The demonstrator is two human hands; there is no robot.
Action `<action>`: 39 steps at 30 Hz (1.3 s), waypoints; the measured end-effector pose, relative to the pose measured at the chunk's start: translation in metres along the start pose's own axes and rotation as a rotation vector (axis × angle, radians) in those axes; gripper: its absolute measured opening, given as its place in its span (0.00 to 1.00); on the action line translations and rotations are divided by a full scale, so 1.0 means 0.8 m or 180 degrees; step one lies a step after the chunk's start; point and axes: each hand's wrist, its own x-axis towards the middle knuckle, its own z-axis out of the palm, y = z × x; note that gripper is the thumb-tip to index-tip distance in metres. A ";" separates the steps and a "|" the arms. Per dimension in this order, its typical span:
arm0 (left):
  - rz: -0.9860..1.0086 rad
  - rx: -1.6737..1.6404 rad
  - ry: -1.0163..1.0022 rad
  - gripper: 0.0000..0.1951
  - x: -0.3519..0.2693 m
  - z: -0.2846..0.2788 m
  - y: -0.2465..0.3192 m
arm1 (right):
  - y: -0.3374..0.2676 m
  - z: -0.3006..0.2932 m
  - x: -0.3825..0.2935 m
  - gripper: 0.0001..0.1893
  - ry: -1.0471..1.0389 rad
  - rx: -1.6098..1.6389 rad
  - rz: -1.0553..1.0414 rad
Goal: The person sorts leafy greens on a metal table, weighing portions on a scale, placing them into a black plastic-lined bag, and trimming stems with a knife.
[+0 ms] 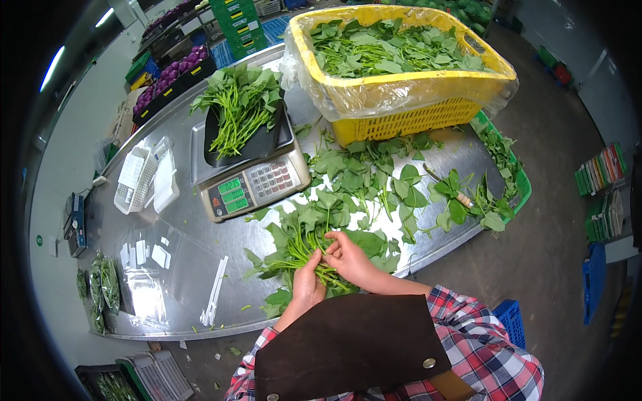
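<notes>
My left hand (307,284) is closed round a bunch of leafy green stems (296,250) near the table's front edge. Against the same stems, my right hand (347,258) pinches with thumb and forefinger; whether a stem is between them cannot be told. Loose leafy greens (341,170) lie just beyond the hands. A digital scale (278,175) stands behind and to the left, with another bunch (241,108) in a black tray (261,143) on its platform. At the right, a knife with a wrapped handle (464,199) lies among leaves.
A plastic-lined yellow crate (416,82) of greens stands at the back, over a green crate (524,188) at the right edge. White plastic baskets (131,185), white strips (214,290) and bagged greens (109,283) are on the left of the metal table (185,260).
</notes>
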 end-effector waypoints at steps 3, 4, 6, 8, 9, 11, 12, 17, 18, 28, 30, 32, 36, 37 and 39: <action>0.0818 0.0312 -0.0211 0.07 0.000 -0.004 -0.006 | 0.023 0.003 0.014 0.14 -0.0250 -0.0592 -0.0307; 0.0868 0.0308 -0.0189 0.06 -0.001 -0.005 -0.004 | 0.013 0.002 0.012 0.13 -0.0418 0.0241 0.0391; 0.1155 0.0347 -0.0286 0.05 -0.003 0.000 -0.001 | 0.019 0.002 0.019 0.13 -0.0160 0.1169 0.0275; 0.1339 0.0289 -0.0220 0.05 -0.009 0.007 0.004 | 0.020 -0.003 0.020 0.12 0.0251 0.1713 0.0149; 0.1103 0.0254 -0.0150 0.06 -0.003 -0.008 0.013 | 0.011 -0.014 0.024 0.12 0.0504 0.2023 0.0045; 0.0846 -0.0152 -0.0579 0.06 -0.007 -0.024 0.044 | -0.008 -0.050 0.034 0.12 0.0991 0.2654 -0.0153; 0.0714 -0.0067 -0.0632 0.06 -0.013 -0.030 0.059 | -0.011 -0.077 0.030 0.11 0.0192 0.2197 0.0198; 0.0379 0.0038 -0.1562 0.11 -0.023 -0.071 0.086 | -0.007 -0.110 0.030 0.27 -0.2412 -0.1331 0.0386; 0.0359 0.0151 -0.1617 0.12 -0.027 -0.069 0.088 | -0.010 -0.091 0.031 0.28 -0.2640 -0.0753 0.0686; 0.0871 0.1654 -0.1037 0.12 -0.037 -0.052 0.089 | -0.018 0.013 0.036 0.23 -0.2124 0.1438 0.1157; 0.0950 0.1317 -0.0815 0.12 -0.038 -0.050 0.078 | -0.005 0.015 0.042 0.22 -0.1621 0.0838 0.1015; 0.1019 0.0754 -0.0827 0.11 -0.031 -0.054 0.075 | 0.006 0.017 0.047 0.19 -0.1286 0.0014 0.0747; 0.0925 0.0071 -0.0815 0.11 -0.026 -0.047 0.060 | -0.005 0.022 0.034 0.13 -0.0911 -0.1634 -0.0999; 0.0920 0.0163 -0.0766 0.11 -0.025 -0.050 0.060 | -0.013 0.022 0.034 0.12 -0.0776 -0.1452 -0.0752; 0.1051 0.0208 -0.0669 0.11 -0.028 -0.037 0.057 | -0.020 0.021 0.034 0.11 -0.0495 -0.1087 -0.0250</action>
